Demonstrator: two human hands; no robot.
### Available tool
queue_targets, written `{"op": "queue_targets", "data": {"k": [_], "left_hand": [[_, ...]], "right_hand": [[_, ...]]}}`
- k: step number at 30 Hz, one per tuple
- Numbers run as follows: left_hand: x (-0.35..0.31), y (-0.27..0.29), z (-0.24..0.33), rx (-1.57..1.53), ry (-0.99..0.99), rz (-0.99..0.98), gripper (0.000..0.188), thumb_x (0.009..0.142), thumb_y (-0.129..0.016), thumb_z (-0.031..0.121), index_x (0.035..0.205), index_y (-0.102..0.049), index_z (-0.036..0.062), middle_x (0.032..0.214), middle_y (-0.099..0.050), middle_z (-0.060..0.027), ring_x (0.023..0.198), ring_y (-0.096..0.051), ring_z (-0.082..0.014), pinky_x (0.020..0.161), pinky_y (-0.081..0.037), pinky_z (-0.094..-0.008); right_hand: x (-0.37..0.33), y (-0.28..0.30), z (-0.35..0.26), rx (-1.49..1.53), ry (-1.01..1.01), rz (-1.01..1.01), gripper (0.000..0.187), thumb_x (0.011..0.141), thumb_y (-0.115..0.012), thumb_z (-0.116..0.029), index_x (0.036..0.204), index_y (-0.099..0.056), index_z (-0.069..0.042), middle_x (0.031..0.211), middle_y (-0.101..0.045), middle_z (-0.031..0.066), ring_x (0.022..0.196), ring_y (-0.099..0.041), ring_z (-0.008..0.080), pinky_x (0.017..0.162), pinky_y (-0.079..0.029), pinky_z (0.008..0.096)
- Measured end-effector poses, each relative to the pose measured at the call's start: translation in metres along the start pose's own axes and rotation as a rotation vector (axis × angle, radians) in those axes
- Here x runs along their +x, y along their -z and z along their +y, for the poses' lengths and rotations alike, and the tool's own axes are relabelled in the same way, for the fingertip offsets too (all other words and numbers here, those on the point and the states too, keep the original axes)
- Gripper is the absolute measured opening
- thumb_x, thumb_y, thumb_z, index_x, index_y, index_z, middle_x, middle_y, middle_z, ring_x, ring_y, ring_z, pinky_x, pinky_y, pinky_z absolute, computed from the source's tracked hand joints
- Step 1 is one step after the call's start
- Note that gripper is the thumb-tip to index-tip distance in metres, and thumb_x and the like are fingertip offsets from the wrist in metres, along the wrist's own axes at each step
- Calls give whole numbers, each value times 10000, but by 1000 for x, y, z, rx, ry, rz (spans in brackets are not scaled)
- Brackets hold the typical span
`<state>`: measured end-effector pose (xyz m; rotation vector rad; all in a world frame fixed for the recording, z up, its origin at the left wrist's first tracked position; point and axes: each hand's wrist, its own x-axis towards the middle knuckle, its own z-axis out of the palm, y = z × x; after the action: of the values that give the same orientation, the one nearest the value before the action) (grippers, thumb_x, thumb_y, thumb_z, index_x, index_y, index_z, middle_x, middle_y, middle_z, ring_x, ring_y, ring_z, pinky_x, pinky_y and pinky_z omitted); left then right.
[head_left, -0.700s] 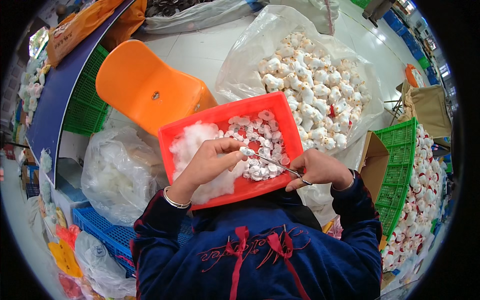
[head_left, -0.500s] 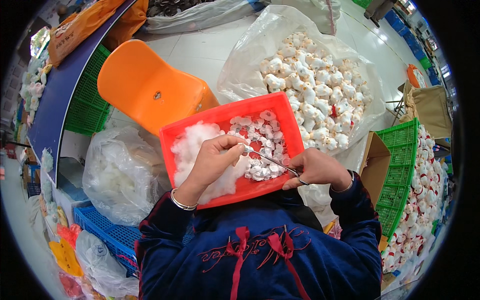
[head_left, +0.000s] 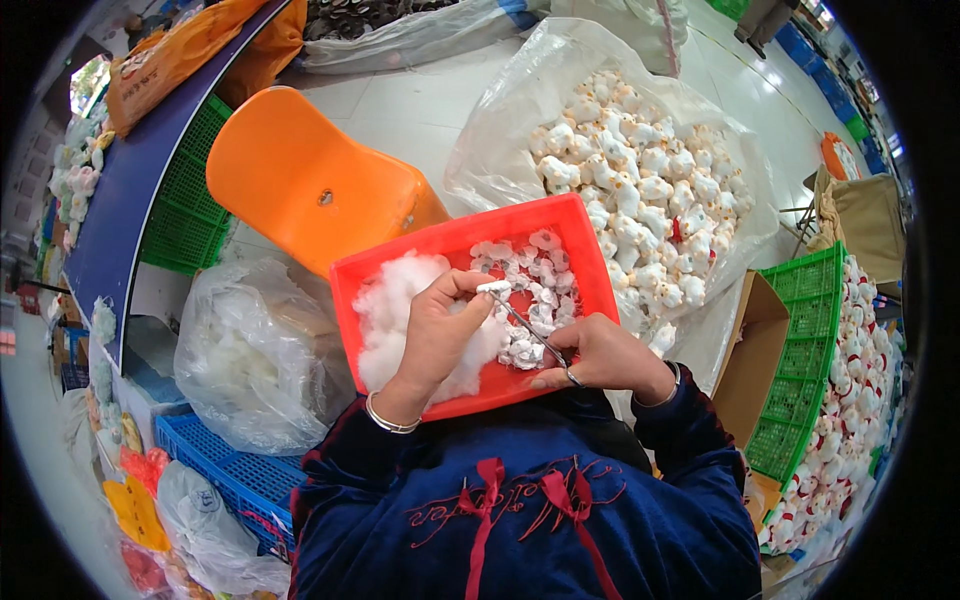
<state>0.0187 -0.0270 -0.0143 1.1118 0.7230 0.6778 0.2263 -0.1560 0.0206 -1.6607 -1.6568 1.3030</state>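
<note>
Between the thumb and fingers of my left hand [head_left: 440, 328] is a small white fabric piece [head_left: 494, 287]. My right hand [head_left: 612, 356] is closed around the handles of slim metal forceps [head_left: 532, 329], whose tip meets the white piece; whether it is inside it I cannot tell. Both hands are over a red plastic tray [head_left: 596, 262], tilted at my lap. Fluffy white stuffing [head_left: 388, 318] fills its left side, partly under my left hand. Several small white fabric pieces [head_left: 546, 282] lie loose in the right side.
Beyond the tray stands an orange chair [head_left: 300, 180]. A large clear bag [head_left: 490, 150] holds white plush figures [head_left: 640, 180]. A bag of stuffing [head_left: 250, 350] and a blue crate [head_left: 225, 465] sit at left. At right are a cardboard box [head_left: 755, 345] and a green crate [head_left: 800, 350].
My right hand and the forceps have moved left, closer to my left hand. The white piece shows more plainly above my left fingertips. The whole view has shifted slightly.
</note>
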Motion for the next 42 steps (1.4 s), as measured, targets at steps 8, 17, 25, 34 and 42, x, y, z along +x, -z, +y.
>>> {"op": "queue_targets", "data": {"k": [8,17,25,34,42], "left_hand": [[-4,-7,2,-72,1,78,128,988,-669,29,1109,-696,-6,1025,-711,-29,907,-625,-59,832,-517,-230],[-5,-8,-22,-140,-51,89,112,992,-670,38,1091,-692,-9,975,-707,-28,866,-617,-56,781,-501,-212],[-7,-9,-11,-82,-159,139,100,986,-676,33,1078,-685,-3,971,-702,-24,862,-613,-54,775,-500,-221],[-2,-1,-13,-193,-33,132,45,997,-633,49,1036,-655,41,918,-661,-4,736,-541,-35,645,-447,-208],[9,16,-9,-532,79,209,126,1046,-528,165,1070,-616,79,842,-586,5,660,-508,-71,554,-413,-223]], "right_hand": [[2,-6,-6,28,-71,-31,546,861,-829,-482,759,-666,29,618,-541,183,565,-550,199,582,-458,379],[10,-41,-15,320,-79,94,504,904,-811,-451,836,-667,27,632,-567,132,602,-536,138,586,-456,366],[10,-37,-12,291,-48,65,464,911,-808,-435,869,-686,10,691,-629,131,615,-585,124,584,-467,330],[14,-42,-12,143,-105,54,430,894,-821,-399,976,-701,6,768,-689,159,688,-681,221,638,-510,372],[1,-30,-8,69,74,-3,456,818,-866,-369,1036,-697,-6,834,-695,184,784,-694,363,720,-530,429]]}}
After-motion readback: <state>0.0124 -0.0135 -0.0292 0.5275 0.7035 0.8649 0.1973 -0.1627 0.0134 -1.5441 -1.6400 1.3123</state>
